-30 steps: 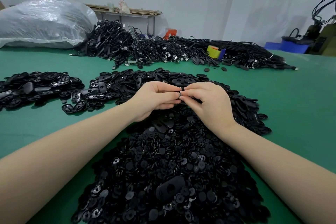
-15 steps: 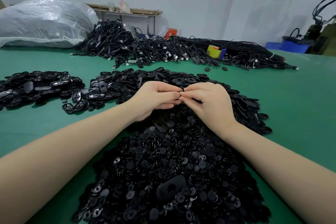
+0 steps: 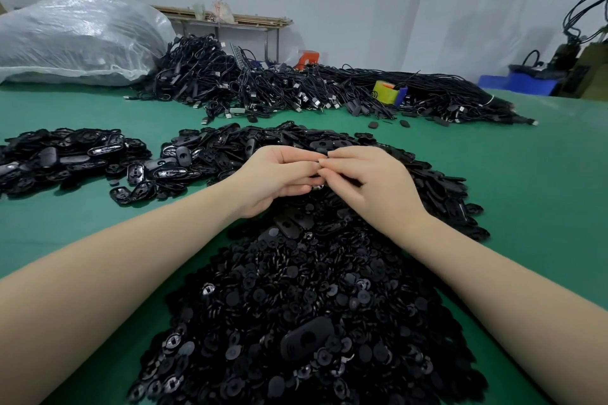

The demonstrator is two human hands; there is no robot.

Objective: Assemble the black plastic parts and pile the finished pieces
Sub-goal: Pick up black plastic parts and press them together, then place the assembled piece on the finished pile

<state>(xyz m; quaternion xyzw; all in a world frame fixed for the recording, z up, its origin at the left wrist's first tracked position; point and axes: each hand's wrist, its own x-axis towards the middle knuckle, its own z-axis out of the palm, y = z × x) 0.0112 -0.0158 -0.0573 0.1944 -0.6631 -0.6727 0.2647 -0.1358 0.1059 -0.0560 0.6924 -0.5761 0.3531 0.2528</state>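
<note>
Over the middle of the green table (image 3: 526, 181), both hands meet fingertip to fingertip above a big heap of black plastic parts. The left hand (image 3: 279, 177) has its fingers curled inward and the right hand (image 3: 371, 181) pinches toward it; between them something small and dark is held, but it is mostly hidden, so its shape cannot be told. Under the forearms, at the near edge, lies the heap of small round parts (image 3: 302, 312), matte discs with a raised centre, some showing a shiny underside. One larger oval shell (image 3: 306, 342), smooth and with a round hole, rests on top of this heap. Behind the hands, the oval shells (image 3: 437, 187) are piled flat and overlapping, reaching toward the right side. Toward the left edge, a separate pile of pieces (image 3: 65, 154) holds oval pieces with glossy inner faces, and a second group (image 3: 171, 164) lies just beside it. Along the far edge runs a tangled mass of black cables (image 3: 296, 89) with metal plug ends. A yellow roll (image 3: 385, 92) sits among them, with a mark on it too small to read. At the far left corner stands a large clear plastic bag (image 3: 79, 39), wrinkled and shiny. No writing can be read anywhere.
</note>
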